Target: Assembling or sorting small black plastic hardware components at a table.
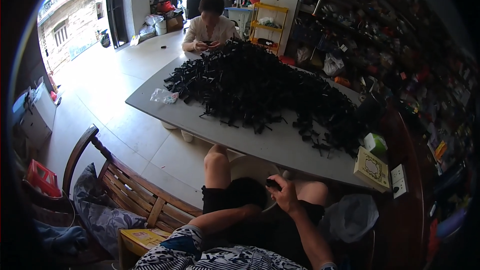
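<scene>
Between my knees stands a pale bucket (245,162) with a dark mass (246,190) at it; I cannot make out what the mass is. My right hand (286,194) is closed around a small black piece (272,184) above the bucket's right side. Low at the bucket's near side is my left hand (252,212), its fingers hidden against the dark mass. In front of me a large heap of black plastic-looking pieces (250,85) covers much of the grey table (190,120), with several loose ones along its near edge.
Across the table a person (210,25) holds something small in both hands. A clear bag (164,96) lies at the table's left. A cream box (371,169), green-and-white pack (375,143) and power strip (399,181) sit at right. Beside me are a wooden bench (135,190) and plastic bag (352,215).
</scene>
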`<state>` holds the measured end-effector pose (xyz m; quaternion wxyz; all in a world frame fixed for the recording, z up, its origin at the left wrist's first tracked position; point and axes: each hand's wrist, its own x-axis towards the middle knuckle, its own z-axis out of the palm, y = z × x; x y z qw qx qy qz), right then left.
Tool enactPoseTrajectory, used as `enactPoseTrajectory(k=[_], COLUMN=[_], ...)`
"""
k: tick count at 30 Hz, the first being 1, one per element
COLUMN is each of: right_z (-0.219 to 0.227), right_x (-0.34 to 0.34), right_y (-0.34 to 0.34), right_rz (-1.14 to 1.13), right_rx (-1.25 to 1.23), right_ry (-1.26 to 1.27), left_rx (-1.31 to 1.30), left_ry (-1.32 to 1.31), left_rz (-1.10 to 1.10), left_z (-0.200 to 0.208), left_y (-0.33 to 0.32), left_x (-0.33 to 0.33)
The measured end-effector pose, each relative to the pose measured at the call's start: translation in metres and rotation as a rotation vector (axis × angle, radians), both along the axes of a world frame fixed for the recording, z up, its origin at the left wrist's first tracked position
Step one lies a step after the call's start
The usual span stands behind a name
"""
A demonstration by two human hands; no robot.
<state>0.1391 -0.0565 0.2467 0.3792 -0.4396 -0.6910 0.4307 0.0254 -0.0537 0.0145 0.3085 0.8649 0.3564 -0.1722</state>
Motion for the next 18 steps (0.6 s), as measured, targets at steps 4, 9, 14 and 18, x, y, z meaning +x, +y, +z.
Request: enactPoseTrajectory(k=[4,9,14,18], right_z=[-0.01,-0.024,-0.023,-0.025], right_x=[-0.002,-0.008,-0.011,-0.01], right_y=[0.002,0.015,0.025,0.028], right_rz=[0.049,0.171,0.241,0.306], right_rx=[0.021,0.2,0.062,-0.019], right_ry=[-0.037,-0.071,-0.133,-0.111], left_rx=[0.034,0.067,0.111,0.144], left_ry=[-0.234,-0.303,-0.36,-0.411], left_rz=[0.087,0.132,0.151,0.159], left_z=[-0.037,-0.027,-0.034,-0.039], left_y=[0.001,0.011,0.006,-0.002], left_x=[-0.01,0.007,0.002,-0.005])
